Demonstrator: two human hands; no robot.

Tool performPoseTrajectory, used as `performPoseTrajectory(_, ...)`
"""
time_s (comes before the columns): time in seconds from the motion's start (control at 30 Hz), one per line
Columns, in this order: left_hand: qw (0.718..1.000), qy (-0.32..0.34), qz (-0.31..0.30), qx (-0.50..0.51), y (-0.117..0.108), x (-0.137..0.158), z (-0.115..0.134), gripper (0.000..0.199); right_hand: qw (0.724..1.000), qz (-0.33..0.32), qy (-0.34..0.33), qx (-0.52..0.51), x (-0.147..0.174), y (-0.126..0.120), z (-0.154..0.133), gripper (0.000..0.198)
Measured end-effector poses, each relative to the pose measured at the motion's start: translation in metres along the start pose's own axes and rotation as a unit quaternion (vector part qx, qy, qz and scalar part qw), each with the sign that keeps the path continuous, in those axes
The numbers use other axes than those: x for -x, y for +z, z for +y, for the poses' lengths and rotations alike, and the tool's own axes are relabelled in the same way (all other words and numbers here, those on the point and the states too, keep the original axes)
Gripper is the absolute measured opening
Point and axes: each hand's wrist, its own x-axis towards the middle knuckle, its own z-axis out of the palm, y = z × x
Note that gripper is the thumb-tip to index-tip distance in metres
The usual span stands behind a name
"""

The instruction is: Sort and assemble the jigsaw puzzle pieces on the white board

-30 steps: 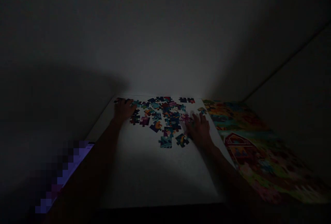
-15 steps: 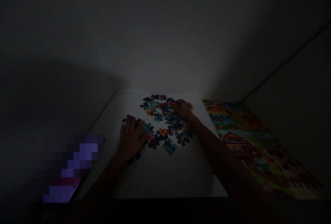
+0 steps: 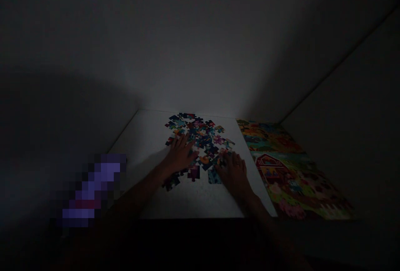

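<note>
A loose heap of dark, colourful jigsaw puzzle pieces (image 3: 204,139) lies on a white tabletop (image 3: 187,204). My left hand (image 3: 181,154) rests flat over the left side of the heap, its fingers spread. At the near right of the heap, my right hand (image 3: 234,171) lies with fingers stretched out over several pieces. A pale blue piece (image 3: 214,176) shows just left of that hand. Close to my left wrist is a small dark cluster of pieces (image 3: 171,182). Pieces under both palms are hidden.
Two bright illustrated sheets lie along the right: a farm picture with a red barn (image 3: 270,162) and, beyond it, an orange and green picture (image 3: 265,135). A blurred-out purple object (image 3: 93,187) is at the left edge. White walls (image 3: 190,66) enclose the table.
My left hand has moved right and farther in, pushing pieces toward the middle. My right hand has come back from the far side to the near right. The heap looks more gathered.
</note>
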Motion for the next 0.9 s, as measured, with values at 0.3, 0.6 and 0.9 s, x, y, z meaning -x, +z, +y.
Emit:
performPoseTrajectory(0.3,0.999,-0.024,-0.047,-0.013,-0.017,-0.086,-0.041,0.051,0.994,-0.047,0.096,0.022,-0.093,-0.015,0.004,0.055)
performPoseTrajectory(0.6,0.996,-0.087,-0.028,-0.011,-0.017,0.025,-0.058,0.054,0.994,-0.058,-0.008,-0.094,-0.162,-0.005,-0.02,0.058)
performPoseTrajectory(0.9,0.998,-0.059,0.019,-0.022,-0.011,0.103,-0.028,0.074,0.985,-0.034,-0.119,-0.118,-0.097,-0.01,-0.04,0.052)
